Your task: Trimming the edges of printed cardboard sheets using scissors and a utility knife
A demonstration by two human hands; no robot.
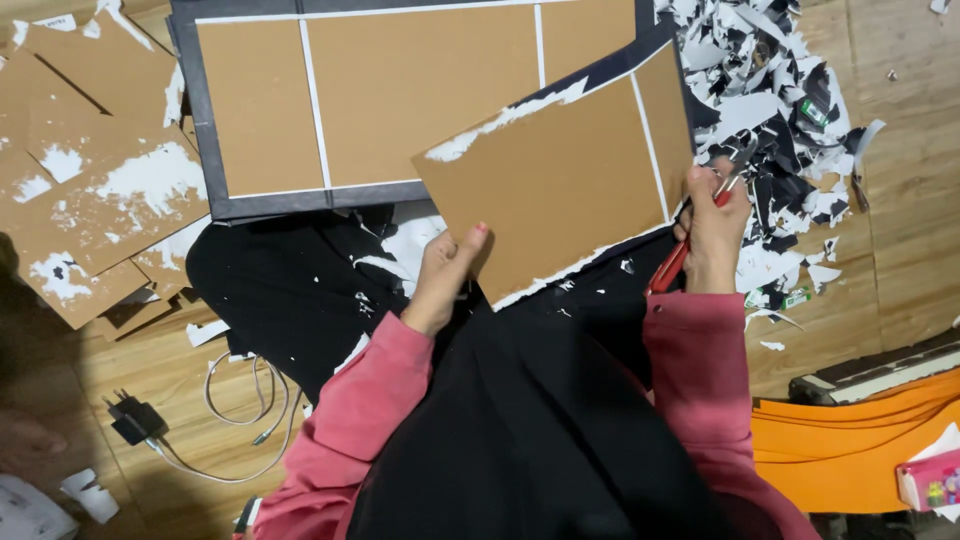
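Note:
My left hand (pixel 448 268) grips the lower left edge of a brown cardboard panel (pixel 555 185) that still has white paper shreds along its top and bottom edges. The panel is tilted up off my lap. My right hand (pixel 714 228) is at the panel's right edge and holds a red-handled cutter (pixel 670 268), its tip against the seam near the panel's narrow side strip. Both sleeves are pink. Behind the panel lies a larger dark-framed sheet (pixel 400 95) of brown cardboard panels divided by white lines.
A stack of stripped brown cardboard pieces (pixel 95 170) lies at the left. A heap of torn black and white paper scraps (pixel 775 110) sits at the right. A black charger with white cable (pixel 150 425) lies on the wooden floor. Orange sheets (pixel 850 450) lie at lower right.

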